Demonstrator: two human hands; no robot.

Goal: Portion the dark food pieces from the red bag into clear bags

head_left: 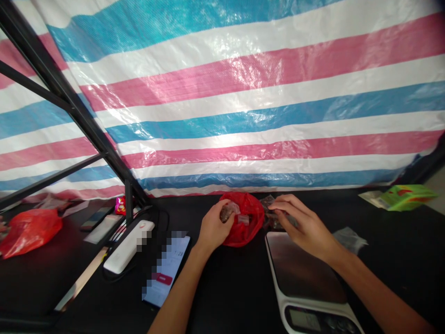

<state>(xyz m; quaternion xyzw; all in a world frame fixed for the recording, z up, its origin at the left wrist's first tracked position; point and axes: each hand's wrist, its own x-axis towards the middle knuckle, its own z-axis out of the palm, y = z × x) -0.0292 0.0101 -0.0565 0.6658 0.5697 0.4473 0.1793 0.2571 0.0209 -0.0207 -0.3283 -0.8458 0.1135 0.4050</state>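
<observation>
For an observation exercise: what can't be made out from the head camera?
In the head view:
Wrapped piece in the right hand: mostly hidden by its fingers.
Wrapped piece in the left hand: small, partly covered by fingers.
Red bag: inside hidden by its crumpled sides and the hands.
Phone screen: blurred by pixelation.
Scale display: cut off by the bottom edge.

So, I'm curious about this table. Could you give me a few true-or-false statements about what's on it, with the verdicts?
1. The left hand holds a small clear packet over a red plastic bag. True.
2. The right hand holds a phone. False: it pinches a dark packet, and the phone lies on the black table.
3. A digital scale sits below the right hand. True.
4. The backdrop is plain green. False: it is a striped pink, blue and white tarpaulin.
</observation>
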